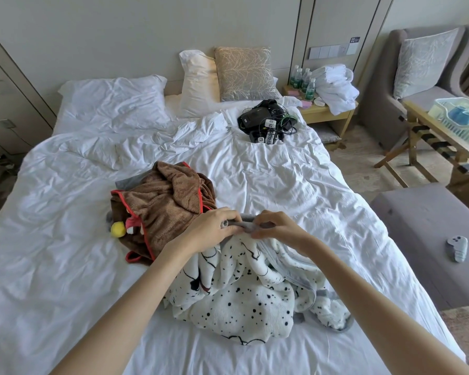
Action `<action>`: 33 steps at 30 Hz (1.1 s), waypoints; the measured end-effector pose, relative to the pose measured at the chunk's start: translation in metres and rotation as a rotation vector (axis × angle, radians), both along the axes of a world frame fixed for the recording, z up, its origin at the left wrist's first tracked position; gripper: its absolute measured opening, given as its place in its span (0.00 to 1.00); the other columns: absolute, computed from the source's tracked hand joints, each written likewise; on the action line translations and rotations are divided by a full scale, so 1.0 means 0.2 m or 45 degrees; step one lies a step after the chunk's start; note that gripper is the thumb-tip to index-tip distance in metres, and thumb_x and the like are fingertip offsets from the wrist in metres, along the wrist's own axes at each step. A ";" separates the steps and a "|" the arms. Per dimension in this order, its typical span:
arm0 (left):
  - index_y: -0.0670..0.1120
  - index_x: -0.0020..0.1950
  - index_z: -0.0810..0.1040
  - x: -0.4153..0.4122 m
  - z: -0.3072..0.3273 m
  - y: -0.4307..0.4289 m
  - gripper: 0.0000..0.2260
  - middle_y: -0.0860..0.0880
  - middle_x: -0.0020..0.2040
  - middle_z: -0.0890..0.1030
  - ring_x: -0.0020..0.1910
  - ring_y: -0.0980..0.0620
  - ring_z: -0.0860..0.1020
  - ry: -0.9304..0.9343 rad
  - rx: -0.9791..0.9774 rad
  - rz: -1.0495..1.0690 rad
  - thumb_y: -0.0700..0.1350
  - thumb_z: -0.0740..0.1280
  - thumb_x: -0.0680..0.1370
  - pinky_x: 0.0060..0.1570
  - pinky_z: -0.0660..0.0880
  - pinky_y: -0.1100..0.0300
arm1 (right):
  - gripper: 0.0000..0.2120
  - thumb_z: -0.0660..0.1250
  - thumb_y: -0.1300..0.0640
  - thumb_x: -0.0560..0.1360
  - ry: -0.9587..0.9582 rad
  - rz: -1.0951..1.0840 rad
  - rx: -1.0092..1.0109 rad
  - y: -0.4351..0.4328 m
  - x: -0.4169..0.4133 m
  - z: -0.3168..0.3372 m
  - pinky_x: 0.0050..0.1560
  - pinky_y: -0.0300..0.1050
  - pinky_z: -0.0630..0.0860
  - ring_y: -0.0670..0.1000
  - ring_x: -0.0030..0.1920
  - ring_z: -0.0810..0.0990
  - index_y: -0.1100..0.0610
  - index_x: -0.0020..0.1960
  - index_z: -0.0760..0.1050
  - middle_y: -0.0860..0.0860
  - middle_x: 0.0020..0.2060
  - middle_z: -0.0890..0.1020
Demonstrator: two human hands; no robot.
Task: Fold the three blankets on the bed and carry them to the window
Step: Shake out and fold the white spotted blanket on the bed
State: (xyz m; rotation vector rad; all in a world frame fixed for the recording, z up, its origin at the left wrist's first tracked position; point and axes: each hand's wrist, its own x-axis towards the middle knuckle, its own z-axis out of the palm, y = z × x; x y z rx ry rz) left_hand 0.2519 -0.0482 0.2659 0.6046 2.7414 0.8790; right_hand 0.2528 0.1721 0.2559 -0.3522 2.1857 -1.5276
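- Spotted blanket (244, 299), white with black dots and line drawings, lies heaped on the near part of the bed (65, 253), right in front of the person.
- Left hand (214, 226) is up at the top of the heap, fingers curled, pinching the blanket's grey edge (244, 221).
- Right hand (279, 226) is just beside it, thumb and fingertips nipping that same grey edge; the two hands almost meet, with the edge bunched between them.
- From the hands the spotted cloth hangs down in folds and spreads onto the sheet towards the foot of the bed.
- Brown blanket (168, 207), fleecy with red trim, sits crumpled just to the left, against the spotted heap beneath the left wrist; a yellow pompom (118, 230) pokes out at its left edge.
- A sliver of grey cloth (127, 183) shows under the brown blanket's far side; I cannot tell what it is.
- Further up the bed there are white pillows (114, 96), a beige patterned cushion (245, 74), and a tangle of black gear (266, 120) with cables on the right side.
- Nightstand (328, 112) by the head of the bed carries water bottles (303, 82) and a pile of white towelling (336, 87).
- Off to the right stands a grey armchair (385, 85) with a pale cushion (423, 60), and a wooden folding rack (417, 147) with a clear plastic tray (463, 117) on it.
- A grey bench (417, 234) stands beside the foot of the bed, with a small grey object (458, 247) lying on it.
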 end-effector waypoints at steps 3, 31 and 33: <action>0.56 0.46 0.73 0.00 0.00 -0.01 0.06 0.60 0.43 0.74 0.43 0.56 0.74 0.035 -0.186 -0.053 0.56 0.64 0.80 0.37 0.69 0.58 | 0.09 0.74 0.51 0.68 -0.022 0.091 0.111 0.01 -0.02 0.00 0.41 0.41 0.66 0.50 0.38 0.71 0.56 0.38 0.78 0.52 0.37 0.75; 0.47 0.45 0.74 -0.06 -0.15 -0.31 0.08 0.51 0.43 0.76 0.38 0.44 0.76 0.354 -0.296 0.807 0.49 0.63 0.81 0.32 0.66 0.55 | 0.12 0.77 0.51 0.68 0.015 -0.362 0.296 0.44 0.00 -0.10 0.25 0.32 0.61 0.46 0.25 0.67 0.56 0.34 0.78 0.43 0.23 0.72; 0.47 0.42 0.74 -0.04 -0.18 -0.31 0.10 0.52 0.40 0.75 0.37 0.45 0.74 0.297 -0.266 0.848 0.51 0.64 0.80 0.31 0.64 0.56 | 0.16 0.76 0.46 0.67 -0.038 -0.390 0.150 0.42 0.00 -0.03 0.27 0.35 0.62 0.48 0.27 0.69 0.57 0.36 0.75 0.48 0.26 0.73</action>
